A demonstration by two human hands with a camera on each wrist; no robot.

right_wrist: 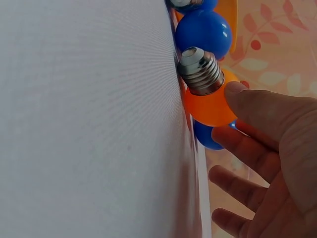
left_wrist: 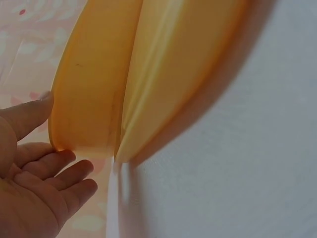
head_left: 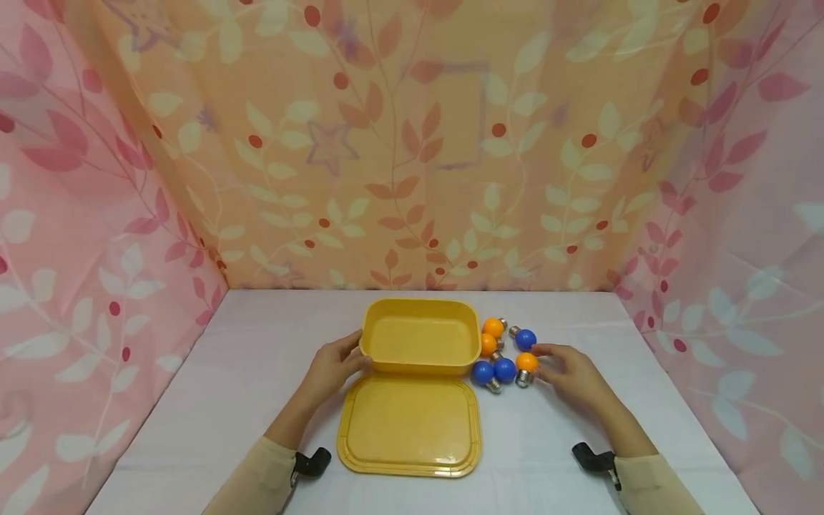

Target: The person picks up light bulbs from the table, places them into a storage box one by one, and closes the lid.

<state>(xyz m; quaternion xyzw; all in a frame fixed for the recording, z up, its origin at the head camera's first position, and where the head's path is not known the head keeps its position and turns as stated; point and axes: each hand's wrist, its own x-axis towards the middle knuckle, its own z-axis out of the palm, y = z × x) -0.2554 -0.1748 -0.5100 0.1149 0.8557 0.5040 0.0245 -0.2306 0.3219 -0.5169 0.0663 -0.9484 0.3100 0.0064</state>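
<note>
Nearest the camera, two beige sleeves (head_left: 254, 479) come in from either side. The left hand (head_left: 335, 367) is open, its relaxed fingers and thumb touching the left end of a yellow box (head_left: 421, 305). To the right of that hand, the box lies on the desk (head_left: 270, 329) between both hands, open side up, its long axis running from one hand toward the other. The yellow lid (head_left: 412, 429) lies flat on the near side of the box, between the forearms. Between the box and the right hand lie two orange bulbs (head_left: 493, 327) near the box's right end and two blue bulbs (head_left: 505, 370) closer in. A third orange bulb (head_left: 526, 363) sits at the right hand's thumb, just left of it, its metal base toward the person. The right hand (head_left: 575, 375) has its thumb on that bulb, but I cannot tell whether the fingers pinch it. One more blue bulb (head_left: 526, 339) lies just beyond its fingertips.
</note>
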